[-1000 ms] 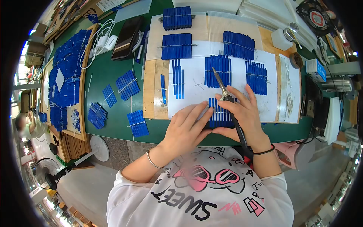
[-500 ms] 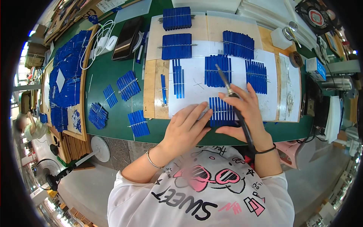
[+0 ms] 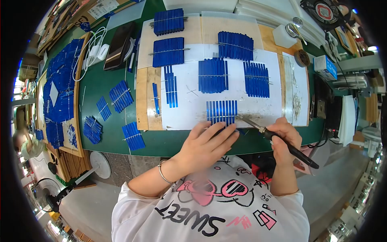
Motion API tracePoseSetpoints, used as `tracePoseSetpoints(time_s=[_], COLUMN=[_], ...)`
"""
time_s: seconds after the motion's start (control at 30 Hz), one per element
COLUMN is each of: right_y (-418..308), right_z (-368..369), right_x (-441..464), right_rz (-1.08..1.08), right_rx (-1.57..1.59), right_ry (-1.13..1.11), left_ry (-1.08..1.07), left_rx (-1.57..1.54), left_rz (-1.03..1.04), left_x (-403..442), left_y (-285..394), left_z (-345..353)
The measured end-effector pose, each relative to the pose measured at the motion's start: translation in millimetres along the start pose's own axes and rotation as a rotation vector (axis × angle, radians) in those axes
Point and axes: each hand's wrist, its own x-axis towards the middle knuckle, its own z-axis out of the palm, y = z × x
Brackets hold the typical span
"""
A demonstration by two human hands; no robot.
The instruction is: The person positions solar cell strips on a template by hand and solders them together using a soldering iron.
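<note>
My left hand [image 3: 209, 144] lies with fingers slightly apart over the lower ends of a row of blue strips [image 3: 221, 109], pressing on them at the board's front edge. A thin wire crosses these strips. In my right hand [image 3: 285, 139] is a soldering iron [image 3: 292, 150] with a black handle. Its metal tip points left and sits close to the right end of the wire; whether it touches is not clear. Further back on the white paper [image 3: 185, 117] are a denser blue bundle [image 3: 213, 76], another bundle [image 3: 256, 79] and a few narrow strips [image 3: 171, 86].
More blue bundles [image 3: 168, 51] sit on the ribbed sheet at the back and on the green mat [image 3: 109, 139] at left. A phone [image 3: 119, 46], white cables, a wooden tray [image 3: 82, 101], a white bottle [image 3: 284, 36], a round tin [image 3: 301, 58] and a fan [image 3: 322, 14] surround the board.
My right hand has moved right and turned the iron, whose tip has come down beside the front strips. My left hand has shifted over their lower ends. The whole view has moved slightly.
</note>
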Motion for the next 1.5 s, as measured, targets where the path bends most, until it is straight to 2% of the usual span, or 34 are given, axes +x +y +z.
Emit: tracePoseSetpoints(time_s=[0.13, 0.23, 0.3, 0.4, 0.53, 0.8, 0.83, 0.9, 1.03, 1.13, 1.17, 1.23, 1.27, 1.3, 1.37, 1.4, 1.43, 1.5], right_y=[-1.2, -0.9, 1.3, 5.3, -8.2, -12.7, -12.8, -11.9, -3.0, -3.4, -3.0, -0.1, 3.2, 6.2, 15.3, 29.4, 34.5, 38.7], right_z=[1.4, 2.9, 1.4, 5.0, 4.3, 9.7, 12.6, 19.2, 15.7, 5.6, 1.2, -8.5, -12.9, -8.7, 3.6, 1.7, 8.2, 25.0], right_x=[4.3, 6.1, 6.0, 2.7, 8.2, 13.1, 15.4, 23.1, 31.8, 25.7, 23.3, 18.9, 16.9, 16.8, 19.0, 17.3, 15.8, 17.0], right_rz=[-0.015, 0.055, 0.004, 0.068, 0.077, 0.238, 0.237, 0.201, 0.272, 0.263, 0.263, 0.297, 0.327, 0.329, 0.071, -0.027, -0.026, -0.083], right_rx=[-0.008, 0.081, -0.068, 0.0, -0.054, 0.165, 0.165, 0.137, 0.119, 0.201, 0.201, 0.227, 0.28, 0.282, 0.422, 0.515, 0.519, 0.117], right_ry=[0.0, 0.007, -0.032, 0.047, -0.023, 0.031, 0.031, 0.179, 0.154, 0.073, 0.072, -0.041, -0.067, -0.069, 0.142, 0.113, 0.106, 0.327], left_ry=[-0.056, -0.096, -0.122, -0.125, -0.124, -0.128, -0.127, -0.127, -0.118, -0.022, -0.022, -0.267, -0.33, -0.33, -0.292, -0.278, -0.27, -0.184], left_rx=[0.013, 0.04, 0.014, 0.016, -0.004, 0.017, 0.018, 0.052, 0.074, -0.29, -0.29, -1.08, -1.27, -1.268, -1.682, -1.681, -1.678, -1.652], left_rz=[-0.017, 0.007, -0.007, -0.005, -0.022, -0.003, -0.003, -0.007, -0.012, -0.125, -0.126, -0.529, -0.638, -0.642, -1.119, -1.069, -1.073, -1.062], left_x=[3.9, 3.5, 3.3, 3.4, 2.9, 0.1, -0.7, -2.3, -4.6, -10.4, -16.4, -30.0, -38.5, -36.8, -27.8, -26.8, -23.5, -15.9], left_y=[1.5, -0.5, -0.1, -0.1, 0.6, -0.3, -0.2, 1.2, 3.5, 5.5, 5.5, 6.8, 7.3, 9.1, 14.0, 13.9, 15.7, 16.8], left_z=[1.1, 2.3, 1.5, 0.8, -0.2, -3.0, -4.1, -7.5, -17.5, -30.4, -33.9, -39.2, -32.2, -31.1, -25.7, -20.7, -18.2, -14.4])
